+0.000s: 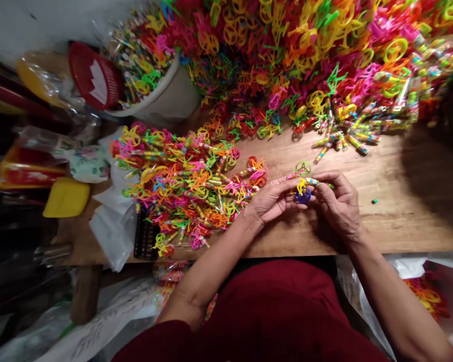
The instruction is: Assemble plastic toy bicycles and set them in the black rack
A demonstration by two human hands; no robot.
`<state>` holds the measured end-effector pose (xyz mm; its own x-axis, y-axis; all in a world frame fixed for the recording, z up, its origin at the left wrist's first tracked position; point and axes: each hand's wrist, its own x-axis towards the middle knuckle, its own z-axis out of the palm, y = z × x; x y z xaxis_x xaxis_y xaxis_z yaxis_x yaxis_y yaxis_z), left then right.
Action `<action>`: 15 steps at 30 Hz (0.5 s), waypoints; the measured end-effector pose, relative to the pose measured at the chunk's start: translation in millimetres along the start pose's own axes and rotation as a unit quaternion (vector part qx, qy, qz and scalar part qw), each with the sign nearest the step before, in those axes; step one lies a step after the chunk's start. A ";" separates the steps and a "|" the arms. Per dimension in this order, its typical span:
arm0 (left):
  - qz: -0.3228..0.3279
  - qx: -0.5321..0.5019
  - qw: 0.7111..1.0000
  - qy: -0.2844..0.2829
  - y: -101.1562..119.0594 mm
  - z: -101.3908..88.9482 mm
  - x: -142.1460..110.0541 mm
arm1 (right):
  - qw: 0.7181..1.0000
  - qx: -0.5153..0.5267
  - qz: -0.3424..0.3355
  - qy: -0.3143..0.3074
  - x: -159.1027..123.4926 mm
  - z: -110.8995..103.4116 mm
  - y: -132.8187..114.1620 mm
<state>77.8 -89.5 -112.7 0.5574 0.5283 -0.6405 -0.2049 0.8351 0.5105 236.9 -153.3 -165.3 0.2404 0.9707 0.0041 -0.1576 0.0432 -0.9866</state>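
The left hand (274, 201) has its thumb and fingers together on the plastic end of 1 toy (301, 188), which has a yellow figure and a blue wheel. The right hand (340, 203) pinches the patterned tube (311, 182) at the toy's other end, so the toy lies between the 2 hands, just above the wooden table (403, 226).

Just beyond the left hand's outer side, a pile of toys (189, 186) with tubes fitted spreads to a black basket (146, 239); the pile covers much of this basket, so its contents are partly hidden. Farther ahead and to the left of that hand, a white bucket (173, 98) is filled with patterned tubes and a few coloured plastic pieces. A red basket (94, 75) tilts at the bucket's far left side, with a pale shape inside.

Ahead of both hands rises a large heap of plastic pieces (264, 65) in many colours. Loose tubes (347, 138) lie ahead of the right hand, near that heap. Below the table edge, on the right hand's outer side, a white bag (405, 265) holds orange and yellow pieces (428, 296).
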 end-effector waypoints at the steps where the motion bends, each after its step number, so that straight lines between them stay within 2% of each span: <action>1: -0.001 -0.003 1.000 0.001 -1.1 -0.1 0.0 | 1.000 -0.007 -0.010 0.002 -0.1 -0.7 -0.3; 5: -0.006 0.008 1.000 0.007 -5.1 -1.0 -1.2 | 0.992 -0.091 -0.085 -0.012 -2.6 -7.9 -2.3; 7: -0.005 0.005 1.000 -0.008 -7.7 -0.9 -1.6 | 0.989 -0.108 -0.101 -0.017 -4.9 -11.3 -3.3; 11: -0.002 -0.030 0.998 -0.048 -14.0 1.7 -0.3 | 0.995 -0.076 -0.066 0.018 -11.9 -11.2 -5.6; 15: -0.008 -0.048 0.997 -0.058 -19.1 3.3 2.3 | 0.996 -0.058 -0.039 0.053 -19.5 -9.4 -5.7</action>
<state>85.6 -104.7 -122.0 0.6494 0.4983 -0.5744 -0.2682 0.8569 0.4402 242.1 -174.7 -161.3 0.3486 0.9346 0.0703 -0.0232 0.0836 -0.9962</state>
